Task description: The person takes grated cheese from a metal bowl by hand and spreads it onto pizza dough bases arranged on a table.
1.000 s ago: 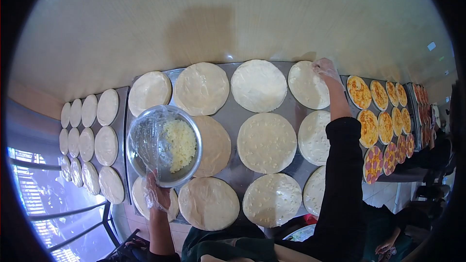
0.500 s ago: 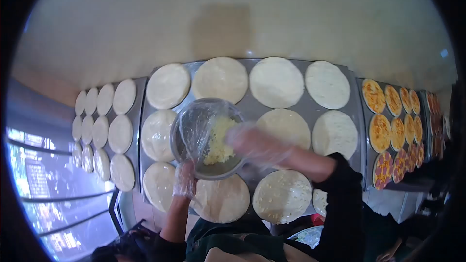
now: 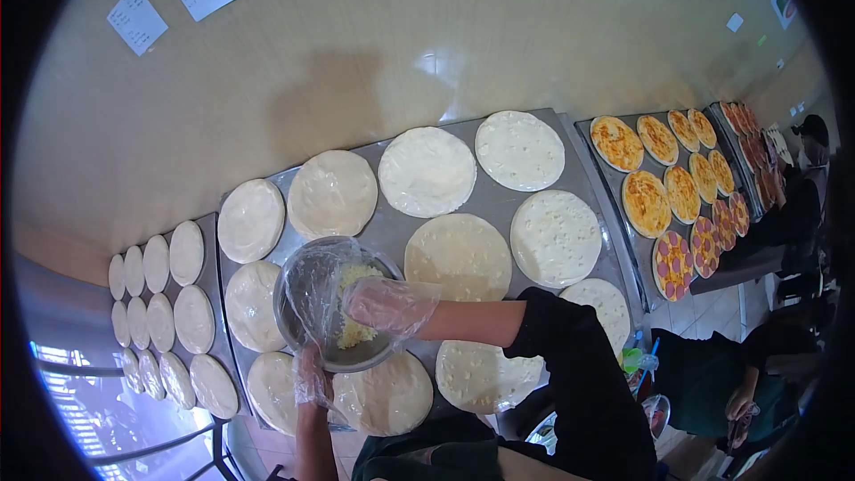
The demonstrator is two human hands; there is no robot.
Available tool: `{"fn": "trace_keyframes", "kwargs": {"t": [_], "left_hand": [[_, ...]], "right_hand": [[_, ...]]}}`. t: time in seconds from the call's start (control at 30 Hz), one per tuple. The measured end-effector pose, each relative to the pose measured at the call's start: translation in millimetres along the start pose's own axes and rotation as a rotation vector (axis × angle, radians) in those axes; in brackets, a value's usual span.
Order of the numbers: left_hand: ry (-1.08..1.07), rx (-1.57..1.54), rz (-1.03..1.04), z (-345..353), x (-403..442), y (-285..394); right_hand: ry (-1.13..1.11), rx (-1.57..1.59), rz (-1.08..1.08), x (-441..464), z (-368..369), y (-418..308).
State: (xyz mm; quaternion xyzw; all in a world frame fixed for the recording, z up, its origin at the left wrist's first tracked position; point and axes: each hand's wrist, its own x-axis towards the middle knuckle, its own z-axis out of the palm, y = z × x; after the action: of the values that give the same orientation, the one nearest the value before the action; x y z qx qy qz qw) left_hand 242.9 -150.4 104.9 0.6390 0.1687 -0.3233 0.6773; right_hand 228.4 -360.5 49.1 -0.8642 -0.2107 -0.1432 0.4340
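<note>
A round metal bowl (image 3: 356,363) lined with crumpled clear plastic film (image 3: 312,289) is held tilted above the dough rounds. It contains pale grated cheese (image 3: 358,335). My left hand (image 3: 312,374), in a clear plastic glove, grips the bowl's near-left rim. Inside the bowl is my gloved right hand (image 3: 378,301), its fingers bunched together in the cheese; their tips are partly hidden. Below and around the bowl lie flat dough rounds (image 3: 459,254). Small pale bits dot the rounds on the right, such as the dotted dough round (image 3: 557,239).
A large metal tray (image 3: 374,138) carries the rounds, against a beige wall (image 3: 356,9). Left of it stands another tray of plain rounds (image 3: 194,319). To the right, sauced pizzas (image 3: 646,203) and sausage-topped pizzas (image 3: 674,265) fill more trays. A co-worker's hand (image 3: 739,405) is at lower right.
My view has turned, so the trays appear tilted and more of the right side shows. My right hand, blurred at the bowl's right side before, is now inside at the cheese.
</note>
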Motion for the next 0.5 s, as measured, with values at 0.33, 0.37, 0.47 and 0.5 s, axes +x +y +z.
{"fn": "trace_keyframes", "kwargs": {"t": [0.33, 0.37, 0.47, 0.5], "left_hand": [[-0.048, -0.09, 0.025, 1.8, -3.6, 3.1], [-0.02, -0.096, 0.019, 1.4, -5.2, 5.7], [0.036, -0.116, 0.016, -1.9, -7.3, 8.5], [0.061, -0.125, 0.021, -2.7, -7.6, 9.2]], "right_hand": [[0.085, 0.991, 0.716, 7.0, -144.3, -32.8], [0.199, 0.978, 0.747, -1.6, -163.2, -28.3], [0.489, 0.822, 0.785, -37.1, -221.8, 6.7], [0.633, 0.877, 0.781, -51.4, -237.7, 24.2]]}}
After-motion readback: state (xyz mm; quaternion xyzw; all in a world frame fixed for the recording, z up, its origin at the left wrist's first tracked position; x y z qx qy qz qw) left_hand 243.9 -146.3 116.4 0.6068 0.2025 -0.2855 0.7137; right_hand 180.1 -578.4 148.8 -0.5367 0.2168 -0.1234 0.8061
